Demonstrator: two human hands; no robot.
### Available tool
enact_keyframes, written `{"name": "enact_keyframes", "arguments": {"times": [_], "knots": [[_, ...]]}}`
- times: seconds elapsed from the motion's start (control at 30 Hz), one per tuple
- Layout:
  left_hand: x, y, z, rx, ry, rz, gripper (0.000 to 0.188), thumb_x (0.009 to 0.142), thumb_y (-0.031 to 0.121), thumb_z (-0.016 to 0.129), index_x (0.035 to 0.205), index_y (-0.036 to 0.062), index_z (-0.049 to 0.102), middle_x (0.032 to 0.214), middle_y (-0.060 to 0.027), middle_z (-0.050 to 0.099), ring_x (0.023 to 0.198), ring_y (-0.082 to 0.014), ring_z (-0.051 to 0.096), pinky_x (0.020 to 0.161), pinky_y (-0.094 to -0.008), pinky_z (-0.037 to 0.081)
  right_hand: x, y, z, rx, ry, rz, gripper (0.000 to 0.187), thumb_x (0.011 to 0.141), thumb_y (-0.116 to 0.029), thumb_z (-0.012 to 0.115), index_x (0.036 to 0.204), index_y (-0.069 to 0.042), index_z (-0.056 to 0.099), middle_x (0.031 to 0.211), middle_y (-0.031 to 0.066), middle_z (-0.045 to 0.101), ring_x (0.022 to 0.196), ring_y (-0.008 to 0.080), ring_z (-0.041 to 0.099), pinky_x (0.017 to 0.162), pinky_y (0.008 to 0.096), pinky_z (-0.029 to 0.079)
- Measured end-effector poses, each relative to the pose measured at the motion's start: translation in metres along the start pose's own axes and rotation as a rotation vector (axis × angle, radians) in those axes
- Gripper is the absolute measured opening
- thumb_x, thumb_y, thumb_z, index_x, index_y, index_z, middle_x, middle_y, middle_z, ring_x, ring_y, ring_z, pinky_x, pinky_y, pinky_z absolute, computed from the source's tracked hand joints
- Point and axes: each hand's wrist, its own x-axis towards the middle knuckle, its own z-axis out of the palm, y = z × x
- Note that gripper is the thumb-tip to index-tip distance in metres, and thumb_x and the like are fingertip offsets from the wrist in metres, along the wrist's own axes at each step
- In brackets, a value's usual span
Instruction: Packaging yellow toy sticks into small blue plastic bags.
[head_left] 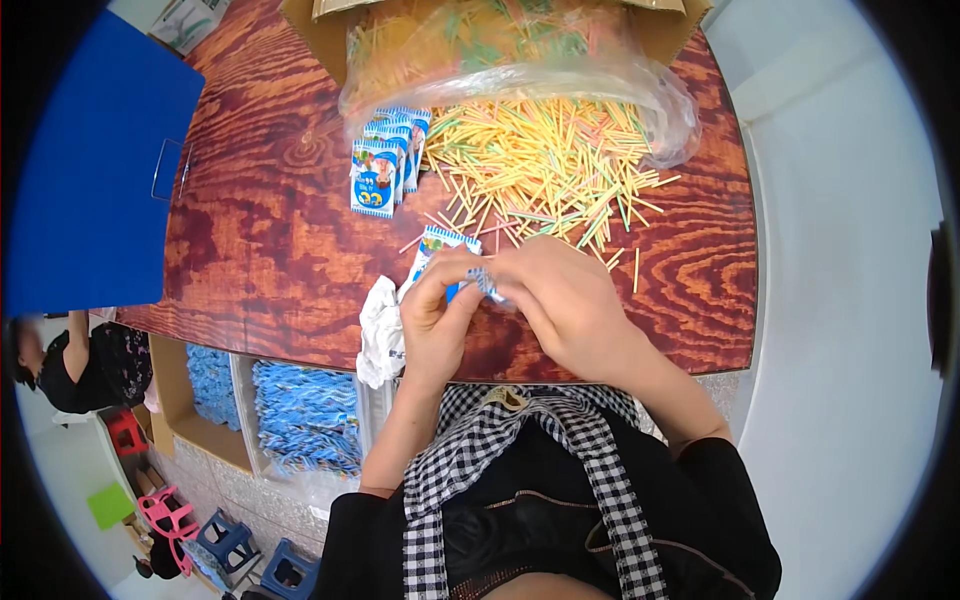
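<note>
Near the table's front edge, my left hand [436, 312] and my right hand [568, 298] meet, thumbs and fingers pinching the striped end of a small blue-and-white packet [482, 281]. My fingers cover most of this packet, so I cannot tell what is inside it. A similar printed packet [440, 240] shows just beyond my left fingers; whether it is a separate one is unclear. A crumpled white cloth [380, 332] lies beside my left wrist. Beyond my hands spreads a loose heap of thin pastel sticks [540, 150], yellow, pink and green.
Several more packets [375, 180] overlap left of the heap. A clear plastic bag [670, 125] of sticks spills from a cardboard box [320, 40]. A blue panel [90, 170] stands at left. Below the table, bins hold blue packets [305, 415]; a person [100, 370] and stools [228, 540] are beyond.
</note>
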Motion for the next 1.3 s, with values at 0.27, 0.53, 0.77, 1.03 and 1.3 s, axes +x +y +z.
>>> {"name": "enact_keyframes", "arguments": {"times": [0.27,0.53,0.77,1.03,1.3], "knots": [[0.007,-0.001,-0.005,0.017,-0.011,0.117,0.012,0.086,-0.006,0.058,0.095,0.0003,0.062,0.102,-0.0095,0.064,0.098,-0.0184,0.057,0.089,-0.0317,0.044,-0.001,0.009,0.004,0.011,0.154,0.068,0.01,0.08,0.002,0.065,0.089,0.001,0.061,0.081,0.0121,0.059,0.073,0.0268,0.059,0.063,0.0332,0.047],[0.007,0.008,-0.004,0.009,-0.044,0.132,0.011,0.086,-0.006,0.057,0.095,-0.0005,0.061,0.103,-0.01,0.063,0.099,-0.0193,0.057,0.091,-0.0322,0.043,-0.004,0.005,0.015,-0.162,0.165,-0.11,0.014,0.071,-0.004,0.071,0.083,-0.002,0.064,0.079,0.0101,0.054,0.071,0.0258,0.055,0.06,0.0343,0.044],[0.01,0.011,-0.027,0.225,-0.065,0.111,0.013,0.083,-0.005,0.058,0.095,0.0001,0.061,0.102,-0.0105,0.064,0.102,-0.0208,0.057,0.094,-0.035,0.043,0.002,0.006,0.032,0.082,0.111,-0.115,0.01,0.076,-0.006,0.069,0.083,-0.002,0.063,0.076,0.0103,0.054,0.068,0.0276,0.055,0.057,0.037,0.044],[0.004,0.011,-0.036,0.074,-0.008,-0.022,0.011,0.087,-0.004,0.057,0.097,-0.001,0.06,0.111,-0.0112,0.058,0.104,-0.0175,0.055,0.091,-0.0299,0.043,0.016,0.018,0.031,0.165,-0.146,0.154,0.03,0.086,-0.013,0.06,0.116,-0.01,0.06,0.095,0.0146,0.065,0.083,0.0335,0.064,0.07,0.0389,0.051],[0.011,0.019,-0.037,0.1,0.014,0.0,0.01,0.089,-0.007,0.054,0.096,-0.0015,0.058,0.109,-0.011,0.059,0.101,-0.0151,0.057,0.088,-0.0276,0.044,0.02,0.008,0.024,0.325,-0.372,0.205,0.026,0.086,-0.007,0.06,0.112,-0.005,0.058,0.087,0.0145,0.063,0.08,0.0312,0.064,0.069,0.039,0.049]]}}
